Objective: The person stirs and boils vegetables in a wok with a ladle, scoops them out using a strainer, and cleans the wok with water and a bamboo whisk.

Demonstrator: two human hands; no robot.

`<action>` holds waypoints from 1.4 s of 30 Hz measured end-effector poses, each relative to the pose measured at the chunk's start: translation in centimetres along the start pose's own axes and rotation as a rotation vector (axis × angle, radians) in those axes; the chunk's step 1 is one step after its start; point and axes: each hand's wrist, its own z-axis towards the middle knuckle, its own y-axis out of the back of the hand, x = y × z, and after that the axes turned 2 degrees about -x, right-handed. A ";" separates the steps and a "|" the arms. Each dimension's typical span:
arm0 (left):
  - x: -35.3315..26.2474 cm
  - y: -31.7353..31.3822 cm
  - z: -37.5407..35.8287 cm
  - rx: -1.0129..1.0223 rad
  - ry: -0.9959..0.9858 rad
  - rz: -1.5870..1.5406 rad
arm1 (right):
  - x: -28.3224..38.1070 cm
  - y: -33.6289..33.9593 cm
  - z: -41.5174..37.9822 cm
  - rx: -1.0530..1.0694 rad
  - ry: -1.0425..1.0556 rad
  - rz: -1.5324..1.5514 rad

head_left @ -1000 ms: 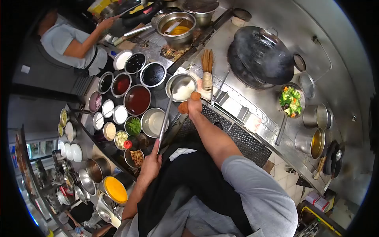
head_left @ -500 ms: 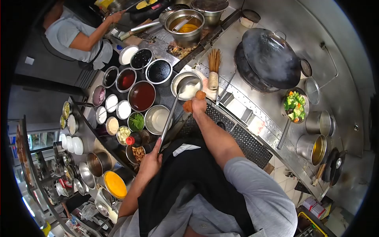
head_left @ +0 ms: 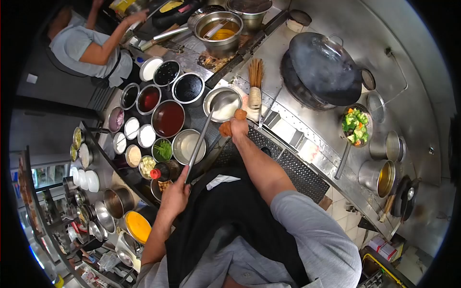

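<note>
My left hand [head_left: 175, 196] is closed around the handle end of a long metal ladle [head_left: 198, 145]. The ladle's bowl rests in a metal bowl [head_left: 206, 106] of whitish contents [head_left: 229, 111]. At the near right rim of that bowl, my right hand [head_left: 238, 127] is closed on a bunched orange-brown cloth [head_left: 225, 128]; its fingers are partly hidden. Just left of the ladle stands a pot with pale contents [head_left: 188, 146]. A red-capped bottle [head_left: 165, 170] is close to my left hand.
Containers of dark red sauce [head_left: 168, 118] and black sauce [head_left: 188, 88] crowd the left. A steaming wok [head_left: 324, 67] sits on the right stove, beside a strainer of vegetables [head_left: 357, 126]. A bamboo brush [head_left: 255, 84] lies between. Another person [head_left: 89, 45] works at upper left.
My left hand has drawn slightly back and left along with the ladle handle. The whole view has shifted a little. The other person's second hand has come up into sight.
</note>
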 end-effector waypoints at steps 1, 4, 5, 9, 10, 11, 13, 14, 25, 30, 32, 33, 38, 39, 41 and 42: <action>0.3 0.1 0.9 -0.064 -0.087 0.023 | -0.2 -0.1 0.3 0.014 0.021 0.030; 1.0 -0.9 2.9 -0.092 -0.066 0.154 | -0.5 -0.2 0.5 0.018 -0.044 -0.012; 1.0 -1.4 3.0 -0.086 -0.071 0.167 | -0.6 -0.2 0.5 0.028 -0.032 0.009; 1.0 -3.1 2.3 -0.056 -0.059 0.069 | 0.8 0.1 -0.6 -0.017 -0.029 0.035; 1.4 -3.5 2.0 -0.045 -0.072 0.061 | 1.4 0.3 -1.2 -0.045 -0.040 0.023; 1.6 -3.6 1.6 -0.017 -0.070 0.070 | 1.1 0.0 -0.9 -0.045 -0.048 0.010; 1.5 -3.3 0.8 0.040 -0.063 0.089 | 0.6 -0.6 -0.2 -0.041 -0.065 -0.015; 1.6 -3.2 0.4 0.053 -0.060 0.080 | 0.2 -0.9 -0.1 -0.055 -0.069 -0.001; -0.5 0.3 -0.6 -0.058 -0.049 0.019 | -0.3 -0.8 0.0 -0.020 -0.034 0.034; 0.1 -1.1 2.6 -0.096 -0.053 0.177 | -0.3 -0.7 -0.1 0.011 -0.032 0.049; 0.4 -1.9 3.2 -0.083 -0.052 0.225 | 0.6 -0.1 -0.6 0.030 -0.022 0.069; 0.3 -1.9 3.0 -0.065 -0.058 0.216 | 0.6 -0.2 -0.5 0.032 -0.010 0.088; 0.1 -1.6 1.9 -0.012 -0.091 0.156 | 2.0 0.4 -1.5 0.000 -0.021 0.036; 0.0 -1.5 1.7 -0.001 -0.089 0.153 | 2.2 0.6 -1.6 0.001 -0.022 0.008; -0.4 -1.3 1.5 0.018 -0.089 0.147 | 2.9 1.0 -1.6 -0.011 -0.027 -0.051; -0.6 -1.0 1.3 0.027 -0.089 0.140 | 2.9 1.0 -1.6 -0.023 -0.034 -0.081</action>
